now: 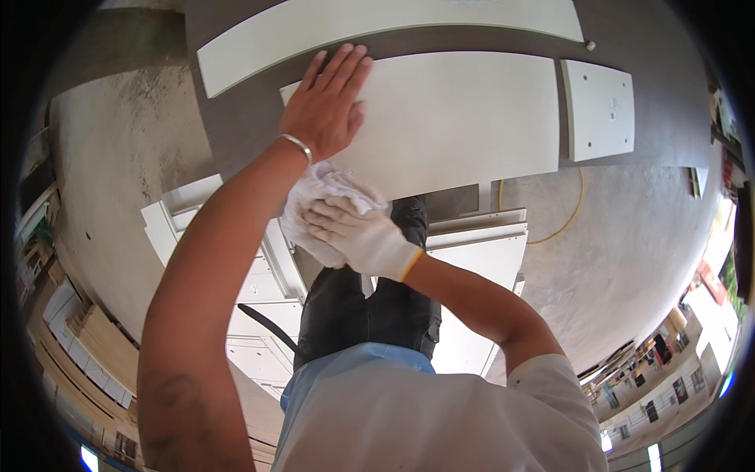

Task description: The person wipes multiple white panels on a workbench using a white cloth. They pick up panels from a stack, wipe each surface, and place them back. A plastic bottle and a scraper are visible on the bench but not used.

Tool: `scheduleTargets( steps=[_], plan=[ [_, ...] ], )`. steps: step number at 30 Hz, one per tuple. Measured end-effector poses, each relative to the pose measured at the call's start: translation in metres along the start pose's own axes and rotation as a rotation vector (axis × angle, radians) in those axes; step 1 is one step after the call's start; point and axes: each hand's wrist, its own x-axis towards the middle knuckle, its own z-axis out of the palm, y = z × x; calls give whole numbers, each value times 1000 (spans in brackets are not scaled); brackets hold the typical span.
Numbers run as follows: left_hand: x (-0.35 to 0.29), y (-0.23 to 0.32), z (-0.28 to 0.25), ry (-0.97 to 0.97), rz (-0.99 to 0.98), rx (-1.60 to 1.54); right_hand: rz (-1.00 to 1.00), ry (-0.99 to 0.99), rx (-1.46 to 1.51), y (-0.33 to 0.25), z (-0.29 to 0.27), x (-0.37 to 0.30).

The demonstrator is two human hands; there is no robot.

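Observation:
A white rectangular panel (464, 118) lies flat on a dark brown worktop (668, 102). My bare left hand (329, 102), a silver bangle at its wrist, rests on the panel's left end with the fingers stretched toward the far edge. My right hand (358, 232) wears a white knitted glove with a yellow cuff edge. Its fingers press on a bunched white cloth (321, 185) near the panel's near left corner, under my left wrist. Whether the cloth touches the panel's face or its edge, I cannot tell.
Beyond lies a long white panel (377, 23); to the right, a small white panel with holes (599, 110). A small pale piece (591, 46) sits near them. More white boards (480, 244) stand below the worktop by my legs. A yellow hose (578, 206) curves across the concrete floor.

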Motion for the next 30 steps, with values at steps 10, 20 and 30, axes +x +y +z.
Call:
scheduleTargets(
  steps=[10, 20, 30],
  plan=[
    [-2, 0, 2, -15, 6, -4, 814, 407, -241, 96, 3, -120],
    [1, -6, -2, -78, 81, -16, 338, 279, 32, 61, -14, -81],
    [4, -4, -8, -130, 74, 20, 633, 371, 310, 30, -40, -51]
  ],
)
